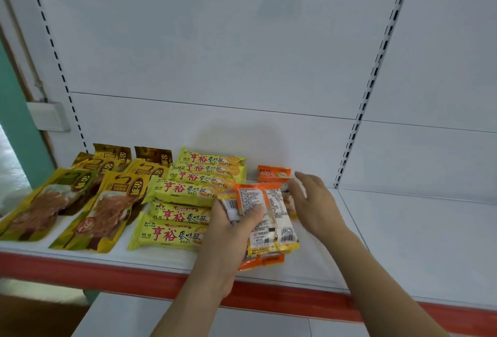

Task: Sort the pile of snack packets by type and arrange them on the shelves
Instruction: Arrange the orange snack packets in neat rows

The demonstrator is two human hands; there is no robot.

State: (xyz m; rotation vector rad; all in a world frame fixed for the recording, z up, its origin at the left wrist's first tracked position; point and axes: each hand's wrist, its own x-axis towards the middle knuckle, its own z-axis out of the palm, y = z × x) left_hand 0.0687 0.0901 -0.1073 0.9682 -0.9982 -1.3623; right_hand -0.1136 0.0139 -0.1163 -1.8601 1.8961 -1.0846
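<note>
On the white shelf [390,229] lie several gold packets of shredded snack [107,210] at the left and several yellow biscuit packets [185,191] in the middle. My left hand [231,232] grips a bunch of small orange and yellow packets [271,218], held back side up above the shelf's front. Right of that bunch, my right hand [314,202] hovers with fingers apart, touching or close to an orange packet half hidden behind the bunch. Another orange packet [274,172] lies flat at the back of the shelf.
A red strip [107,275] runs along the shelf's front edge. Slotted uprights [371,86] stand at both sides of the white back panel. The shelf continues bare to the right. A lower white shelf [129,318] shows below. A white box [48,116] is on the wall at left.
</note>
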